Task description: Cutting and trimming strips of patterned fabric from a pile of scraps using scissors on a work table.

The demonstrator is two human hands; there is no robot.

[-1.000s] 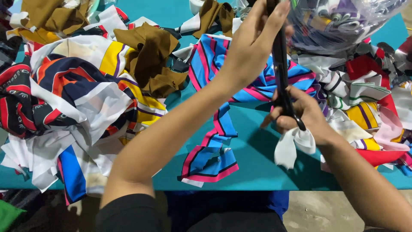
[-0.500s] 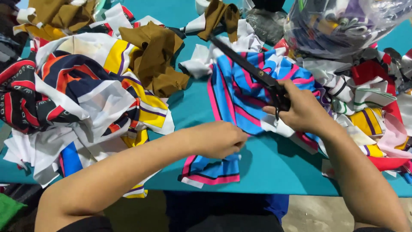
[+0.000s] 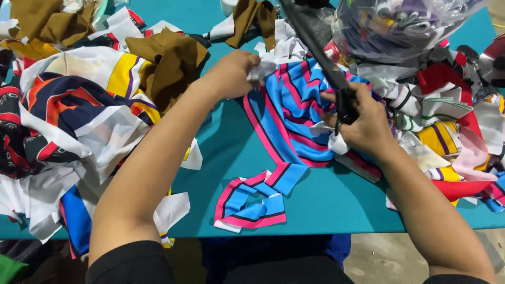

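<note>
Two hands at work over a teal table (image 3: 336,208) heaped with fabric offcuts. Left hand (image 3: 234,71): closed around the white upper edge of a blue cloth with pink and black stripes (image 3: 294,113), lifting it slightly off the table near the centre. Right hand (image 3: 363,123): fingers clenched through the handles of long black scissors (image 3: 321,58), blades pointing up and away over the same cloth; a white scrap is also pinched under this hand. Whether the blades are parted cannot be told. Striped cloth: spread in the middle of the table between the hands, one narrow tail (image 3: 252,202) trailing to the near edge, looking partly cut free. Left side: large pile of mixed printed pieces (image 3: 63,115), orange, navy, yellow and white, with brown cloth (image 3: 168,63) on top. Right side: further scraps in red, yellow and white (image 3: 447,126). Far right: clear plastic bag (image 3: 400,23) stuffed with pieces. Judged state: much already cut, the striped piece part-way through.
</note>
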